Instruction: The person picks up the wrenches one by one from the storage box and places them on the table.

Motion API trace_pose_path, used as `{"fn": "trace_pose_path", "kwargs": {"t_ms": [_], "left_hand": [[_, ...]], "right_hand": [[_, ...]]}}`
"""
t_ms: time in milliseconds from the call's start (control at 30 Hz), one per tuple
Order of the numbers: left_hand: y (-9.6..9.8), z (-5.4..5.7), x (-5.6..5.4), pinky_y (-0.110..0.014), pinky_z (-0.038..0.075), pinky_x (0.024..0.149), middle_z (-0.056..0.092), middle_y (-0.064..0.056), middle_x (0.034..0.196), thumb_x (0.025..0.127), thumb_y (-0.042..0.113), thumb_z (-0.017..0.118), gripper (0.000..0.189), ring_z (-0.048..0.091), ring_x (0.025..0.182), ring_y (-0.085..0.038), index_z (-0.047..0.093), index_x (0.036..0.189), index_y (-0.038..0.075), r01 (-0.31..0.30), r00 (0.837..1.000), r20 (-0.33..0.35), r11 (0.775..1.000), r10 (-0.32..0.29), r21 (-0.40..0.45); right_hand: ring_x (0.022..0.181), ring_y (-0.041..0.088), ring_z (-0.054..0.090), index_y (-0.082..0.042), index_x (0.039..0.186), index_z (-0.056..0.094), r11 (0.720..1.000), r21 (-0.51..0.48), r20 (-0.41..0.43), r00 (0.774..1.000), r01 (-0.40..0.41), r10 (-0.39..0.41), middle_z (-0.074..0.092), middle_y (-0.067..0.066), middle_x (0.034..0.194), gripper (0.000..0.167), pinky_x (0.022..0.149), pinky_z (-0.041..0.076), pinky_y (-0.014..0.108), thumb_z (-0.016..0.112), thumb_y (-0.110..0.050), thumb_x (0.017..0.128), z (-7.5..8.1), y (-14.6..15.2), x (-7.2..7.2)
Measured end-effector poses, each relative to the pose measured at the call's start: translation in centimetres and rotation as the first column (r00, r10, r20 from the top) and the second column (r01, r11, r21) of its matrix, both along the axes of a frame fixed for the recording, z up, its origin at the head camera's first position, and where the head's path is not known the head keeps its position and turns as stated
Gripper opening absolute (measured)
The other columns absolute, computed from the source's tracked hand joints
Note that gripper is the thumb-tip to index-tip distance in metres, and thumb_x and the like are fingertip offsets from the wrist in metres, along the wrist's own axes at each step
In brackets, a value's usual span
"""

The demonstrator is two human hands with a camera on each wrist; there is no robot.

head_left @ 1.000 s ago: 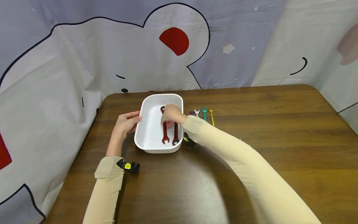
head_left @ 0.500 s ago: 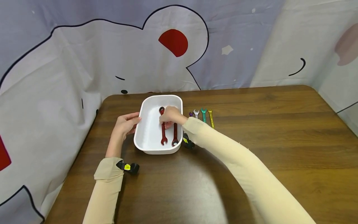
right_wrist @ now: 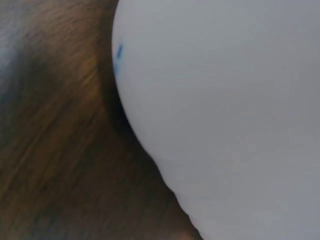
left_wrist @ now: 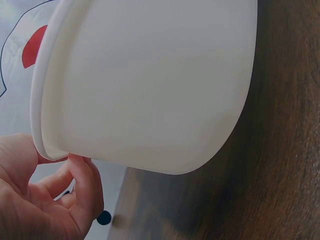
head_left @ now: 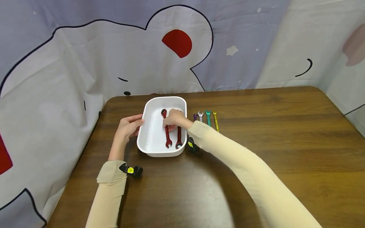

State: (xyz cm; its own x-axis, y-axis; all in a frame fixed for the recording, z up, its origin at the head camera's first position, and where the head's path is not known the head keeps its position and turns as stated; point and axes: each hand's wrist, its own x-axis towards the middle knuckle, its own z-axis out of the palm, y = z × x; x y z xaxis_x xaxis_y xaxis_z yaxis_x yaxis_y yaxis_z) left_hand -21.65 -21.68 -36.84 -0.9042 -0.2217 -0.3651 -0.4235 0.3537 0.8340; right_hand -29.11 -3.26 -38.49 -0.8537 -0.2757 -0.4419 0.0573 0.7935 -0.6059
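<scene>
A white rectangular plastic basin (head_left: 152, 139) sits on the table with two dark red wrenches inside. My left hand (head_left: 127, 126) pinches its left rim; in the left wrist view the thumb is at the rim and curled fingers (left_wrist: 90, 190) lie against the outer wall. Reaching over the right wall, my right hand (head_left: 174, 118) pinches the left red wrench (head_left: 167, 136) at mid-shaft. The other red wrench (head_left: 179, 134) lies along the right wall, partly hidden by that hand. The right wrist view shows only the basin's outer wall (right_wrist: 215, 110) and wood.
Right of the basin lie a purple wrench (head_left: 195, 116), a silver wrench (head_left: 200, 115), a green wrench (head_left: 208, 117) and a yellow wrench (head_left: 215, 120), partly covered by the right sleeve. A printed curtain (head_left: 114, 57) hangs behind the brown wooden table (head_left: 271, 117).
The left red wrench has shifted and turned slightly, its upper end going a little left, with my right hand on it. My left hand stays at the rim.
</scene>
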Motion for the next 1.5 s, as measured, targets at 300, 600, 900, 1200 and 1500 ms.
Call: {"fn": "trace_pose_path", "kwargs": {"t_ms": [300, 600, 900, 1200, 1500], "left_hand": [[0.1, -0.2, 0.1, -0.017, 0.049, 0.066, 0.056, -0.009, 0.123, 0.095, 0.025, 0.059, 0.045, 0.054, 0.085, -0.009, 0.053, 0.139, 0.016, -0.007, 1.0, -0.01, 1.0, 0.007, 0.009], [0.4, -0.3, 0.2, -0.017, 0.049, 0.066, 0.057, -0.01, 0.124, 0.095, 0.024, 0.059, 0.044, 0.055, 0.083, -0.009, 0.054, 0.138, 0.016, -0.011, 1.0, -0.014, 1.0, 0.011, 0.02], [0.4, -0.3, 0.1, -0.017, 0.049, 0.063, 0.06, -0.009, 0.12, 0.095, 0.021, 0.059, 0.043, 0.055, 0.079, -0.006, 0.054, 0.137, 0.014, -0.02, 0.999, -0.032, 0.999, 0.021, 0.031], [0.1, -0.2, 0.0, -0.019, 0.049, 0.067, 0.057, -0.012, 0.127, 0.095, 0.023, 0.06, 0.043, 0.055, 0.086, -0.011, 0.055, 0.137, 0.015, -0.033, 0.999, -0.023, 0.999, 0.033, 0.025], [-0.1, -0.2, 0.0, -0.017, 0.05, 0.066, 0.056, -0.013, 0.128, 0.094, 0.023, 0.059, 0.045, 0.056, 0.086, -0.01, 0.053, 0.138, 0.014, -0.012, 1.0, -0.028, 0.999, 0.013, 0.037]], "right_hand": [[0.041, 0.006, 0.058, -0.004, 0.088, 0.058, 1.0, -0.003, 0.005, 1.0, 0.007, -0.007, 0.059, -0.001, 0.048, 0.025, 0.049, 0.047, 0.016, 0.074, -0.023, 0.082, -0.6, -0.1, -0.1], [0.042, 0.008, 0.058, -0.006, 0.07, 0.063, 0.99, -0.139, 0.005, 0.999, 0.032, -0.032, 0.059, 0.003, 0.051, 0.023, 0.049, 0.051, 0.019, 0.073, -0.02, 0.084, -0.5, 0.4, 0.7], [0.046, 0.006, 0.058, -0.003, 0.083, 0.07, 0.962, -0.272, -0.082, 0.995, 0.028, -0.052, 0.06, -0.003, 0.055, 0.02, 0.05, 0.05, 0.019, 0.071, -0.023, 0.087, -0.3, 0.4, 0.5], [0.05, 0.005, 0.057, 0.0, 0.092, 0.067, 0.906, -0.42, -0.001, 0.998, 0.057, -0.063, 0.06, -0.002, 0.059, 0.022, 0.053, 0.052, 0.02, 0.071, -0.021, 0.088, -0.1, 0.0, 0.3], [0.049, 0.005, 0.057, 0.001, 0.096, 0.064, 0.891, -0.45, 0.034, 0.998, 0.059, -0.049, 0.06, -0.001, 0.062, 0.022, 0.059, 0.055, 0.024, 0.07, -0.019, 0.088, 0.9, 0.0, 0.7]]}}
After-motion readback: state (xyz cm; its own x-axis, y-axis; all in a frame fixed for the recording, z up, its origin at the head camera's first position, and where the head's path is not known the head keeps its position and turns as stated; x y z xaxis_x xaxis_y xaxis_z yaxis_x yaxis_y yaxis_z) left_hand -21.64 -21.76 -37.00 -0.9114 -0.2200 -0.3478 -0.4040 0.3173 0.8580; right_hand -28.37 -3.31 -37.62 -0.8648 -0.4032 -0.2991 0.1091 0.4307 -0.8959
